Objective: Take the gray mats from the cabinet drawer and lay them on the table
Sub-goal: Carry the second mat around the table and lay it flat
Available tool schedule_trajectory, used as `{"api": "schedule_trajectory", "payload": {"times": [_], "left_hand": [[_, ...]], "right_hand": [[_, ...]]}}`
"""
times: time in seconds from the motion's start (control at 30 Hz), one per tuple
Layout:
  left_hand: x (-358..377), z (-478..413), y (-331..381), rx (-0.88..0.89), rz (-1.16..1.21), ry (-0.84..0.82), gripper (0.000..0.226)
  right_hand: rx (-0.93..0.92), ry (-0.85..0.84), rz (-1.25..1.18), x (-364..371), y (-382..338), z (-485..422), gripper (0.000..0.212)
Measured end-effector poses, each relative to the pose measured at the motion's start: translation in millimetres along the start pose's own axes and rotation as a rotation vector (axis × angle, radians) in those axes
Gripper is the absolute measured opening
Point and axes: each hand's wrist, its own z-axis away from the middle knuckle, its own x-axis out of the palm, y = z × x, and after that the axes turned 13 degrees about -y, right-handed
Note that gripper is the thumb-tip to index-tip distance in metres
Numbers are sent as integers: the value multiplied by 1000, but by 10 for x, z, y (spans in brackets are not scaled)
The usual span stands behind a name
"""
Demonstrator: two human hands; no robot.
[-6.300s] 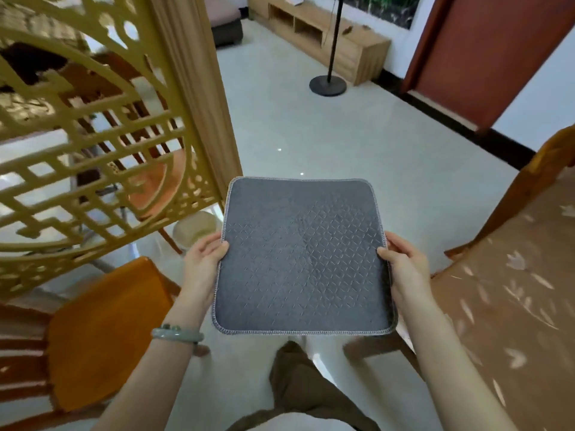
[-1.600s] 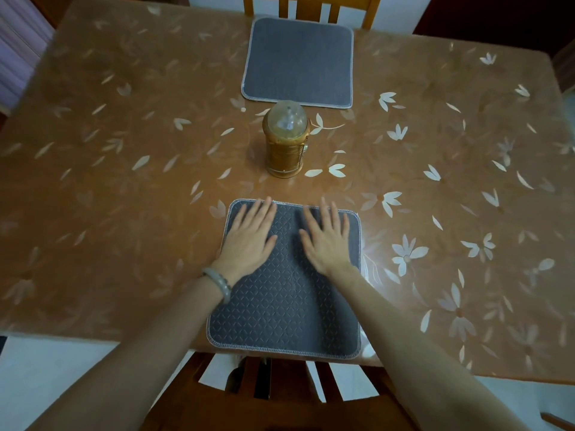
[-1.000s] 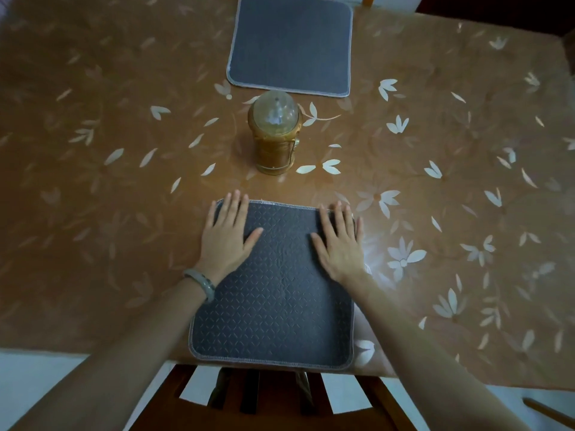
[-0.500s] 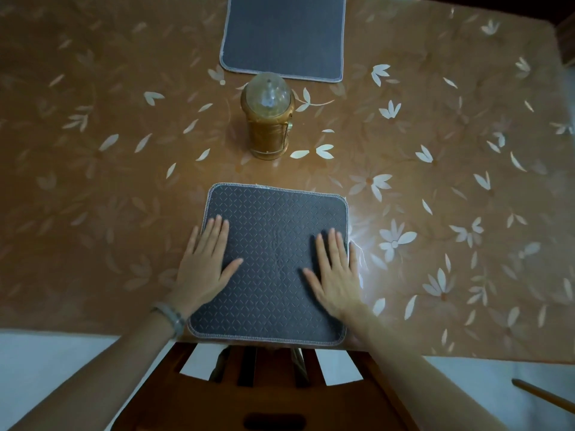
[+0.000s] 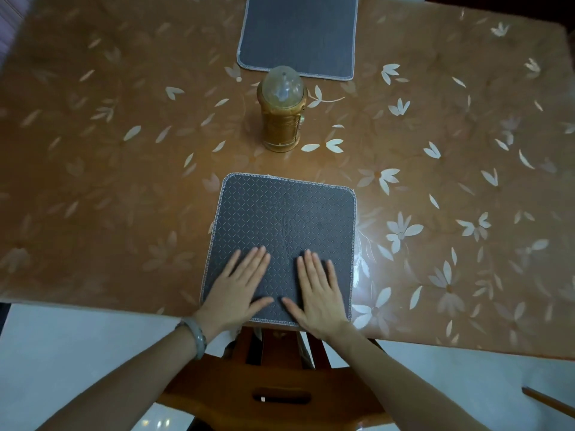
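A gray quilted mat [image 5: 286, 219] lies flat on the brown flowered table [image 5: 124, 181], its near edge at the table's front edge. My left hand [image 5: 239, 289] and my right hand [image 5: 315, 290] press flat on the mat's near half, fingers straight, thumbs almost meeting. A second gray mat [image 5: 298, 35] lies at the table's far side, cut off by the top of the view.
A golden lantern with a clear domed top [image 5: 282, 108] stands between the two mats. A wooden chair [image 5: 273, 390] sits under the table's front edge below my arms. Pale floor shows to either side of it.
Both hands have slid back along the near mat from its far half to its near edge and moved closer together. The mat stays flat in place.
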Motion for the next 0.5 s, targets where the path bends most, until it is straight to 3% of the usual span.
{"api": "schedule_trajectory", "payload": {"times": [0.3,0.5], "left_hand": [[103,1,29,27,-33,-121,85],[-236,36,116,-23,59,-242,84]], "right_hand": [[-6,-130,68,131,-47,-8,82],[29,-242,63,-169,-127,20,82]]}}
